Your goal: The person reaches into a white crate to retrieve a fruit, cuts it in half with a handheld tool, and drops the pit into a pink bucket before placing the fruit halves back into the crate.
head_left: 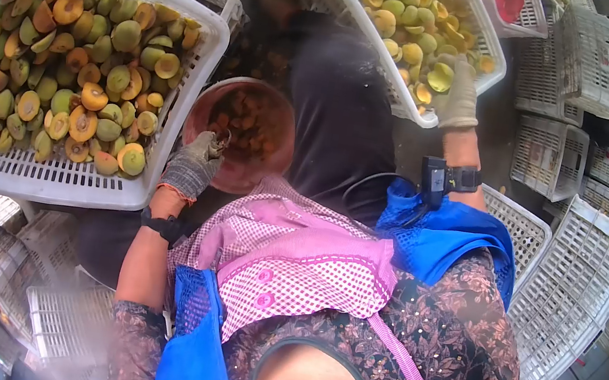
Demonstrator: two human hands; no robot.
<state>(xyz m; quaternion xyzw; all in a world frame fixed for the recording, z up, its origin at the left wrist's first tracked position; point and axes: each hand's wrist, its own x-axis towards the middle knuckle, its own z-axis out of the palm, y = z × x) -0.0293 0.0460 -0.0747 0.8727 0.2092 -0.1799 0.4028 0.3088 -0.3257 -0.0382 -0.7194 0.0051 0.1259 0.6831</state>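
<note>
The gloved left hand (pixel 192 165) is curling shut around a small greyish object (pixel 218 141), pressing against the rim of a red basin (pixel 249 181) holding brown pieces (pixel 251 121). Just beside it, a white crate (pixel 56 185) is brimming with halved green-yellow stone fruit (pixel 90 74). The gloved right hand (pixel 461 95) is reaching into a second crate (pixel 360 50), fingers resting by a yellow fruit half (pixel 441 77); whether they are gripping it cannot be told.

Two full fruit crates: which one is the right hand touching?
The top crate, with paler yellow-green fruit: the right hand rests at its near corner. The left crate sits by the left hand.
</note>
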